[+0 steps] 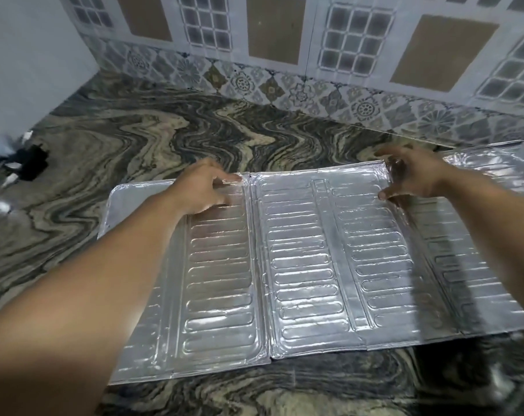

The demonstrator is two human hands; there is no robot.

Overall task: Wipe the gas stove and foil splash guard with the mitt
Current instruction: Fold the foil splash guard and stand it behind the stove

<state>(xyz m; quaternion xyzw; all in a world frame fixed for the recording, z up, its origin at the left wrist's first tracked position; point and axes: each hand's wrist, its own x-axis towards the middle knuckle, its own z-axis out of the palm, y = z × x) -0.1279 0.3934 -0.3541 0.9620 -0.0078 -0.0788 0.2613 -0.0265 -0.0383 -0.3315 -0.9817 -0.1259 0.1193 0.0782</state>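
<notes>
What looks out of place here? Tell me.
The foil guard lies flat on the counter instead of standing, both hands at its far edge. No stove or mitt is in view. Blurred dark items sit far left.

Even light, glare on foil guard (pixel 299 265), edges blurred w/ wide-angle warp.

Blurred dark and white objects (pixel 20 169) at far left, unidentifiable; foil guard (pixel 299 265) cut by right edge.

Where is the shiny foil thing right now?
The foil splash guard lies flat on the marbled countertop, with the left hand and right hand at its far edge.
</notes>
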